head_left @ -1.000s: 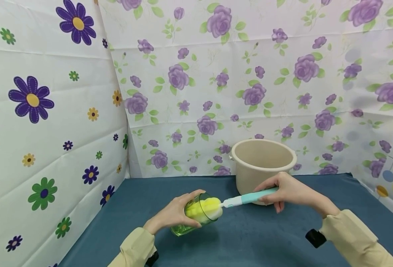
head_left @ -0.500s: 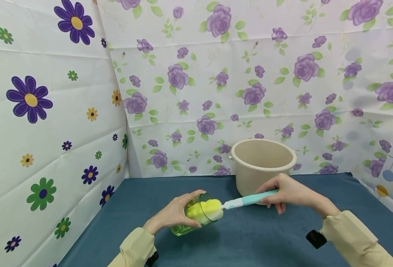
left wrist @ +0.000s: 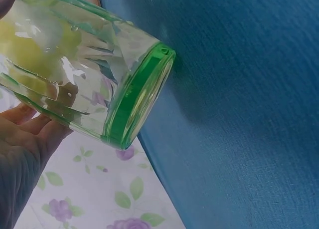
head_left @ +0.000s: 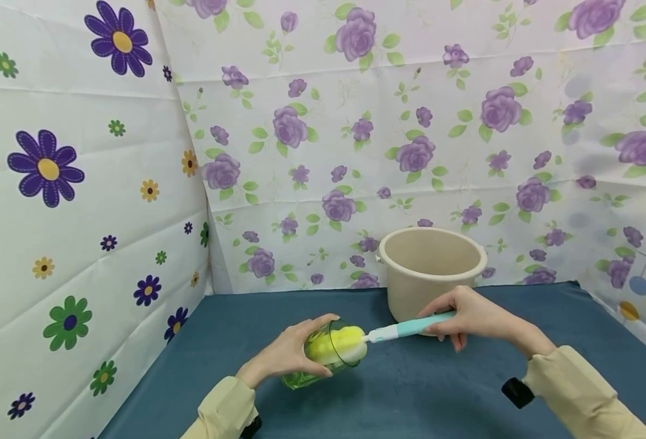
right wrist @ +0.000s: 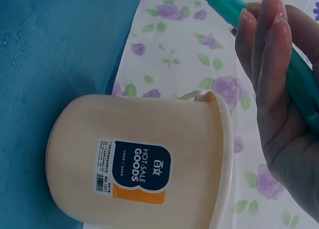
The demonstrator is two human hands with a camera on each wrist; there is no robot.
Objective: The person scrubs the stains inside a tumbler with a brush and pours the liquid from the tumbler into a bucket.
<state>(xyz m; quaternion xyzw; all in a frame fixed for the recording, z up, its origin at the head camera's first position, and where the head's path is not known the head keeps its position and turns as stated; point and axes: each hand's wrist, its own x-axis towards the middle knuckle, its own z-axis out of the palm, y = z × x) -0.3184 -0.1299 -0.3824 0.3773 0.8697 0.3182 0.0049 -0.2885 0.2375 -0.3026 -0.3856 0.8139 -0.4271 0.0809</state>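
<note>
My left hand grips a clear green glass cup, tilted with its mouth toward the right and its thick green base down to the left. A yellow and white sponge head sits partly inside the cup and bulges out of its mouth. It belongs to a bottle brush whose white and turquoise handle my right hand pinches between thumb and fingers. In the right wrist view the turquoise handle runs behind the fingers. The cup is held over the blue cloth, tipped.
Behind the right hand stands a beige bucket, with a label on its side. A dark blue cloth covers the table, and a few water drops lie on it. Flowered sheets hang at the back and left.
The view has shifted slightly. Both hands keep their holds, and the brush and cup stay almost where they were.
</note>
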